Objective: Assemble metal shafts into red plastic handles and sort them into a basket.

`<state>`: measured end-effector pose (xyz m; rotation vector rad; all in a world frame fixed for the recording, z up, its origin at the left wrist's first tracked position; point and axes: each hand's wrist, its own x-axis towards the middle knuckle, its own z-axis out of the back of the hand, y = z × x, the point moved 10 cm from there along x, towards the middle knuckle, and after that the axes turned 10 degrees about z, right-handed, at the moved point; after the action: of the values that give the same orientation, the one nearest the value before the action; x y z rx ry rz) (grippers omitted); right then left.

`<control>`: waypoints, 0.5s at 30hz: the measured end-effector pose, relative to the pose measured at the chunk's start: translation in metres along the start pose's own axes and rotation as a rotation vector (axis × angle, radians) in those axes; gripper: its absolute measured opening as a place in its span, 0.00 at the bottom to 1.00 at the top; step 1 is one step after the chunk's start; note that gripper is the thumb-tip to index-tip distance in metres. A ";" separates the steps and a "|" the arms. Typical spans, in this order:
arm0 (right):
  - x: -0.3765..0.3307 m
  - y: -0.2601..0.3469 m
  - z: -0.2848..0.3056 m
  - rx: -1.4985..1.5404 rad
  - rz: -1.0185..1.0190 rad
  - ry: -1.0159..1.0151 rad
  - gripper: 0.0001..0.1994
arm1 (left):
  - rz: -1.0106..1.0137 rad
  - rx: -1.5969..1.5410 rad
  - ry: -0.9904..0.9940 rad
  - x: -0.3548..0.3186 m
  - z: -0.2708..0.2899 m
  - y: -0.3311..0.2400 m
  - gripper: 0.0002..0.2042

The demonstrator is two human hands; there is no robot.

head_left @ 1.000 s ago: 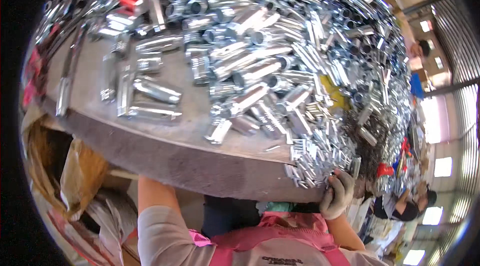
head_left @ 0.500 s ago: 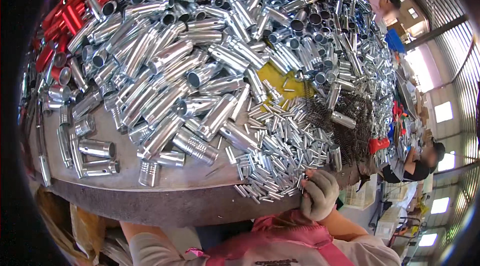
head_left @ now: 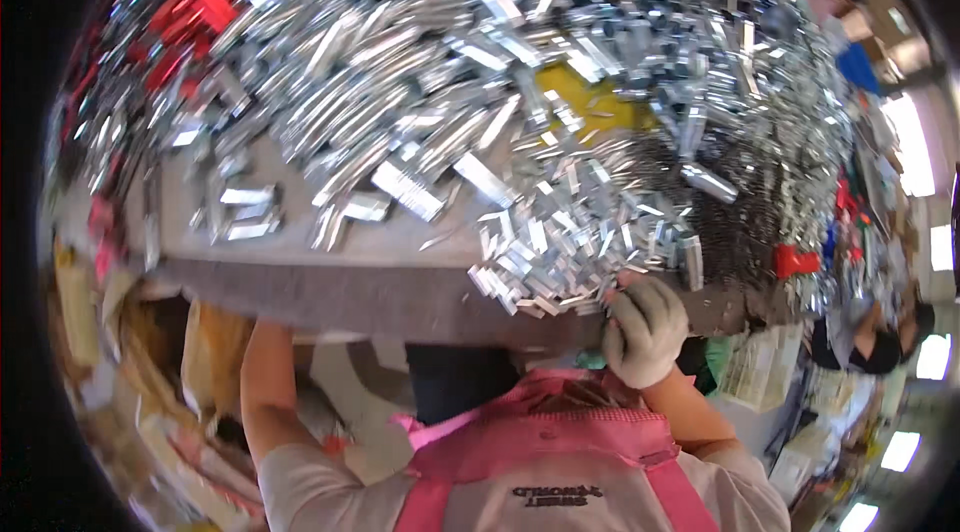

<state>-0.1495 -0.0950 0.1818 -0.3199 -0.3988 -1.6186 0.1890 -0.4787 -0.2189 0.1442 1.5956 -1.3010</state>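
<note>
My right hand [head_left: 650,332], in a pale glove, rests at the near edge of the workbench [head_left: 370,304] with its fingers curled closed. Its fingertips are at the edge of a heap of small silver pins [head_left: 545,257]; whether a pin is between them is too blurred to see. My left forearm [head_left: 268,372] reaches up to the bench edge, and the left hand is out of sight beneath it. Beyond the pins lie many shiny metal tubes [head_left: 375,117], some with ribbed ends. A yellow sheet [head_left: 590,100] shows among them.
Dark coiled springs [head_left: 750,207] lie right of the pins, near a red object [head_left: 796,260]. Red tubes [head_left: 208,12] are piled at the far left. White crates [head_left: 760,367] stand at right below the bench, with a person [head_left: 875,337] beyond. Brown sacks [head_left: 210,347] are below left.
The view has shifted and blurred, so the bench sits higher and more of my apron and left forearm shows. My right hand stays curled at the pin heap's edge.
</note>
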 end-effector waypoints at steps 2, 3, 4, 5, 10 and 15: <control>-0.005 0.002 0.002 -0.041 -0.006 -0.003 0.20 | 0.089 -0.082 -0.074 -0.038 -0.050 -0.035 0.17; -0.008 0.002 0.004 -0.018 -0.006 -0.032 0.18 | 0.124 -0.129 -0.115 -0.063 -0.054 -0.034 0.17; -0.011 0.003 0.005 -0.015 0.018 -0.051 0.16 | 0.155 -0.172 -0.145 -0.088 -0.051 -0.023 0.17; -0.009 0.004 0.005 -0.011 0.018 -0.047 0.16 | 0.180 -0.216 -0.179 -0.119 -0.041 -0.007 0.16; -0.022 0.006 0.010 -0.027 0.078 -0.145 0.15 | -0.050 -0.357 -0.221 -0.273 -0.092 -0.028 0.13; -0.032 0.014 0.036 0.180 0.143 -0.360 0.12 | 0.040 -0.525 -0.166 -0.393 -0.138 -0.048 0.10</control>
<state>-0.1338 -0.0516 0.2015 -0.4930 -0.7732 -1.3743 0.2564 -0.2036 0.0907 -0.2501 1.7232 -0.8046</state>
